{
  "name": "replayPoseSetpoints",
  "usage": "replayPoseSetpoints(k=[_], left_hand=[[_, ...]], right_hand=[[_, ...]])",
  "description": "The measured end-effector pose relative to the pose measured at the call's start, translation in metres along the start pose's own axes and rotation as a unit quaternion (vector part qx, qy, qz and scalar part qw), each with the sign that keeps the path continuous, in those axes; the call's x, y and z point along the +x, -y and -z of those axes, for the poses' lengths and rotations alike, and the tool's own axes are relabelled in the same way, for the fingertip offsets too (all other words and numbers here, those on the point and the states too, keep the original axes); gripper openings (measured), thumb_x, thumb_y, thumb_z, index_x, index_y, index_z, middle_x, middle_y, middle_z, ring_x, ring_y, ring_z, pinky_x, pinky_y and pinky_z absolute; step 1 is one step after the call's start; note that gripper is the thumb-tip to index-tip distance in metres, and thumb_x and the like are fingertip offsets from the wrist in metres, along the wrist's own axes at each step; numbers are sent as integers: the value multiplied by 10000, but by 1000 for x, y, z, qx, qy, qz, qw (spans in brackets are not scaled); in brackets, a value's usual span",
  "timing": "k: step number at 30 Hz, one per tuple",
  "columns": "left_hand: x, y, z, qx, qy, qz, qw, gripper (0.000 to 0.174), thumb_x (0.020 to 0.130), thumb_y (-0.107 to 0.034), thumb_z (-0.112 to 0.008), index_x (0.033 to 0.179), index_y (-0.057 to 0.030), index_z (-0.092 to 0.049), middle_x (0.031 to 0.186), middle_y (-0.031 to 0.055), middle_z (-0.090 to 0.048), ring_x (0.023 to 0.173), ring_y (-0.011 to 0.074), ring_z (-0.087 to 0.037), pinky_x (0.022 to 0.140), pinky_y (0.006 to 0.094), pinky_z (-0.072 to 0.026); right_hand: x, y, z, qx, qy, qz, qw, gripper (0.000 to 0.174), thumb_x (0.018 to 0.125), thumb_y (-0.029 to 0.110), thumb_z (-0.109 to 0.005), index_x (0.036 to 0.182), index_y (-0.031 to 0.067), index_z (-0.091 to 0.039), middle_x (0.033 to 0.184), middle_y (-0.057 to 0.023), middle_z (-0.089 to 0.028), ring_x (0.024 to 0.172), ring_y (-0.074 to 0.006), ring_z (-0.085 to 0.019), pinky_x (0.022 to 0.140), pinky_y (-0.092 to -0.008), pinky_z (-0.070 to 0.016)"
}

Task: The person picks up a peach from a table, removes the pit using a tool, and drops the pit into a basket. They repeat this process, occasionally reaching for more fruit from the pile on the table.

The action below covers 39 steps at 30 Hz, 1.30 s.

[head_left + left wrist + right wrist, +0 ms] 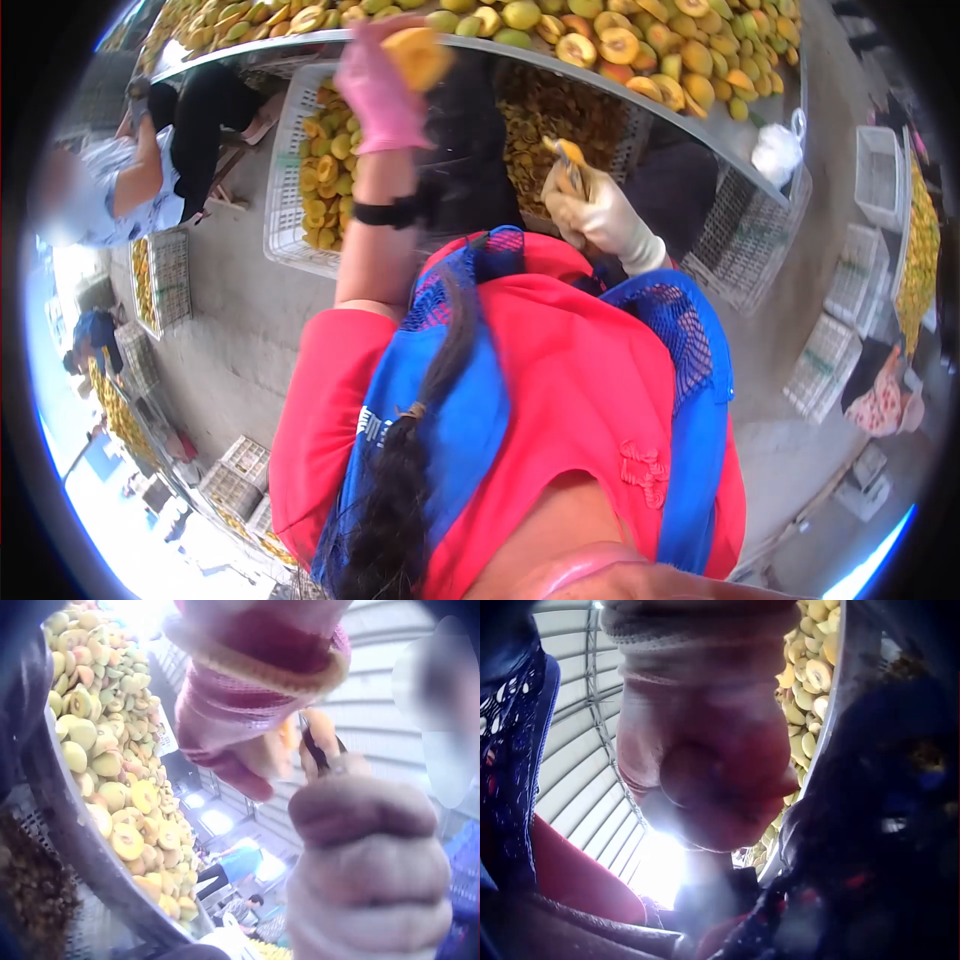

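Observation:
My left hand (383, 95), in a pink glove, holds a yellow peach half (414, 58) near the table's front edge, slightly blurred in the head view. In the left wrist view, the pink-gloved fingers (236, 727) are close to the tool in the other hand. My right hand (605, 212), in a white glove, grips a small metal hand tool (572, 180). Orange fruit flesh (566, 150) shows at the tool's tip; the grip covers its handle. The right wrist view shows mostly the gloved fist (705, 765), hiding the tool.
Halved peaches (690, 50) heap on the metal-rimmed table (330, 37) ahead. Below it stand a white crate (283, 200) of peach halves and a crate of brown scraps (560, 105). A knotted white bag (777, 150) hangs at the right edge. Another person (130, 180) sits at left.

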State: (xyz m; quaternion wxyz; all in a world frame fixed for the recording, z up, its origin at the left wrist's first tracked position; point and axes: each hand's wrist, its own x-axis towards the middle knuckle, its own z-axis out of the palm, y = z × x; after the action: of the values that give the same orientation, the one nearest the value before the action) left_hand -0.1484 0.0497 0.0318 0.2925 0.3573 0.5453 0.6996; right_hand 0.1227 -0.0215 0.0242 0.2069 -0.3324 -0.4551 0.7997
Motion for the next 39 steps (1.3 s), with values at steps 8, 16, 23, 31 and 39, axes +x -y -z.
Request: replayPoseSetpoints(k=[8, 16, 23, 31, 39], left_hand=[[113, 85, 87, 532, 28, -100, 840, 653, 937, -559, -574, 1372, -72, -584, 1330, 173, -617, 1315, 352, -509, 1129, 438, -357], [146, 117, -21, 665, 344, 54, 661, 620, 857, -489, -650, 1335, -98, -595, 1354, 170, -615, 1266, 336, -575, 1051, 443, -451], [165, 144, -17, 622, 377, 87, 681, 708, 802, -532, -752, 1281, -31, -606, 1309, 191, -640, 1241, 346, -592, 1020, 422, -479], [111, 99, -15, 181, 282, 169, 927, 633, 931, -352, -704, 1404, 21, -511, 1167, 140, -682, 1002, 206, -662, 885, 329, -526], [14, 18, -37, -254, 386, 246, 852, 681, 1007, -608, -455, 1383, -44, -519, 1169, 122, -648, 894, 171, -620, 710, 255, -493]], right_hand=[[24, -41, 43, 8, -192, -116, 974, 66, 934, 125, -601, 926, 82, -552, 669, 4, -507, 468, -112, -461, 442, -279, -412], [46, -83, 73, 50, -280, -83, 955, 131, 928, 180, -647, 984, 70, -604, 696, -35, -573, 536, -144, -556, 452, -299, -444], [34, -67, 65, 39, -240, -108, 964, 151, 946, 220, -604, 965, 70, -599, 714, -31, -567, 520, -139, -531, 487, -290, -467], [21, -39, 49, 34, -228, -43, 972, 103, 953, 176, -622, 981, 82, -587, 711, 14, -524, 561, -85, -499, 502, -249, -445], [21, 11, 17, -86, -208, 77, 971, 181, 943, 158, -646, 1043, 29, -565, 703, -2, -557, 569, -68, -511, 490, -281, -410]])
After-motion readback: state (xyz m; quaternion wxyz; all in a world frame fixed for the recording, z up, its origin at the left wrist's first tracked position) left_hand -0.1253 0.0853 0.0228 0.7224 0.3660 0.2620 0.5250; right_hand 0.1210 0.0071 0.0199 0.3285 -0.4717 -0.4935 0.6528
